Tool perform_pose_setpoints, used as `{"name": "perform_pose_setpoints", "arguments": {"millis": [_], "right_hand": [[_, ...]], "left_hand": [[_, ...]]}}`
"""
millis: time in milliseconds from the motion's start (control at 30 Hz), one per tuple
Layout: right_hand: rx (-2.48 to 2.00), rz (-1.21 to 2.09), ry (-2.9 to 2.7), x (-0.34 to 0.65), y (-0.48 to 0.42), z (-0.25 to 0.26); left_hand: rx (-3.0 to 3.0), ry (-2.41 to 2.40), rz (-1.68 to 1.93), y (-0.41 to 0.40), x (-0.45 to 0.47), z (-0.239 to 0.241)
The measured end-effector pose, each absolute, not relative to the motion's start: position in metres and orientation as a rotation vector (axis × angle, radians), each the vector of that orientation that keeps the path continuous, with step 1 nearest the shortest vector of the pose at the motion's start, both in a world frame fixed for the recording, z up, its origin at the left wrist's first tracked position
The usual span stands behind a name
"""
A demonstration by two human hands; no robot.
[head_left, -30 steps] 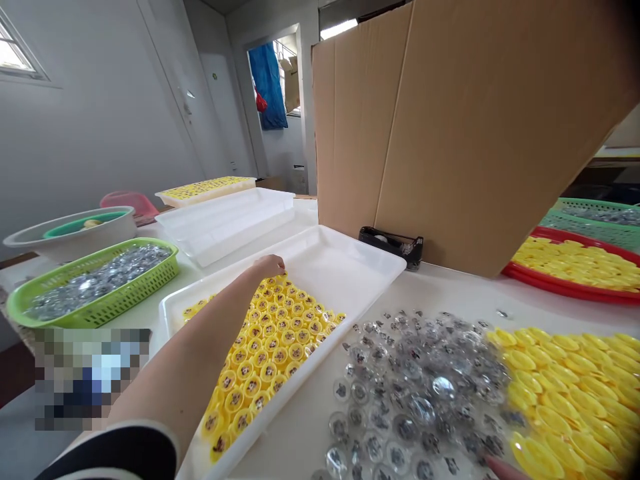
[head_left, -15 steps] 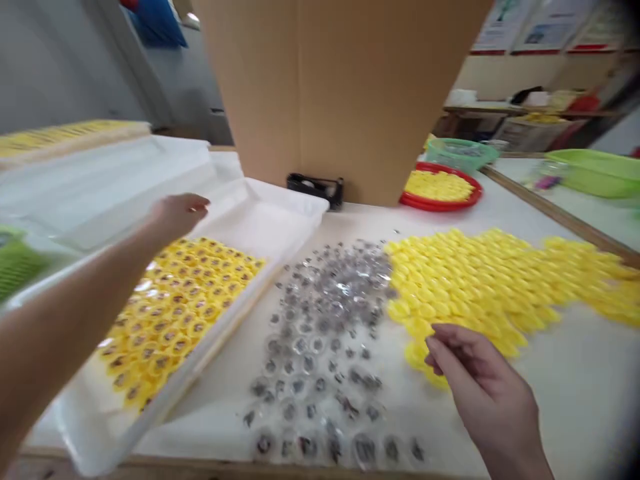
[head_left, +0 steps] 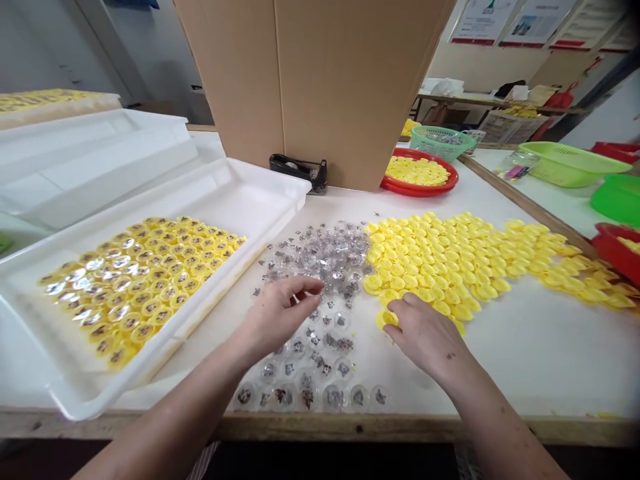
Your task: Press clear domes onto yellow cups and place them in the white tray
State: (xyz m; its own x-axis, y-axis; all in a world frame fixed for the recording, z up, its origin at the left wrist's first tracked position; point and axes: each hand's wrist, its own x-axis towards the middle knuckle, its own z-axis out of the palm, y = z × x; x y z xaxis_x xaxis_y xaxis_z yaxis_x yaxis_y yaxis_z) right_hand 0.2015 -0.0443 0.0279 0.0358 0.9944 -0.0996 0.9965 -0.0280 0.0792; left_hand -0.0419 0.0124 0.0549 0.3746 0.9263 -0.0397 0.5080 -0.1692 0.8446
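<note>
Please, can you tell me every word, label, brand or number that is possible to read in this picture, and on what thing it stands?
No text can be read with certainty.
The wall posters at top right carry print and red bands, but it is too small and blurred to read.
The printed box beneath the far bench has print too blurred to read.
The tape dispenser and brown cardboard carton show no legible words.

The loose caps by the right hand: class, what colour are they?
The plastic caps by the right hand are bright yellow, best seen in the head view.
</note>
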Motion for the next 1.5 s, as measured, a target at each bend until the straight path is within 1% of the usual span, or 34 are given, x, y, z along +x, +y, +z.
{"name": "perform_pose_setpoints", "arguments": {"millis": [133,233,333,400,467,533,600,733,833,1033,1167,1300,1367,1500], "right_hand": [[2.191,-0.105,2.146,0.192,-0.041,0.036],[2.192,-0.309,2.395,0.172,-0.039,0.055],[2.075,-0.563,2.67,0.153,-0.034,0.072],[2.069,-0.718,2.783,0.15,-0.033,0.072],[2.155,-0.753,2.804,0.155,-0.035,0.062],[2.217,-0.617,2.684,0.163,-0.04,0.045],[2.185,-0.463,2.528,0.167,-0.046,0.026],[2.121,-0.396,2.427,0.159,-0.053,0.001],[2.135,-0.38,2.409,0.16,-0.056,0.002],[2.326,-0.241,2.445,0.204,-0.07,0.027],[2.103,-0.143,2.417,0.214,-0.077,0.027],[1.827,0.094,2.249,0.203,-0.075,0.015],[1.779,0.172,2.197,0.196,-0.072,0.012],[1.775,0.191,2.217,0.189,-0.069,0.018]], "left_hand": [[1.607,1.146,0.588,0.011,-0.029,0.036],[1.235,0.941,0.556,0.01,-0.022,0.026],[0.838,0.639,0.514,0.009,-0.019,0.019],[0.705,0.542,0.521,0.01,-0.02,0.016],[0.625,0.562,0.567,0.011,-0.023,0.015],[0.571,0.625,0.606,0.013,-0.026,0.015],[0.548,0.666,0.628,0.015,-0.029,0.015],[0.535,0.644,0.649,0.017,-0.031,0.012],[0.517,0.636,0.653,0.017,-0.031,0.009],[0.493,0.626,0.678,0.016,-0.032,0.007],[0.472,0.623,0.656,0.016,-0.032,0.008],[0.469,0.627,0.644,0.015,-0.031,0.008],[0.48,0.63,0.641,0.015,-0.031,0.009],[0.485,0.662,0.607,0.013,-0.03,0.012]]}}
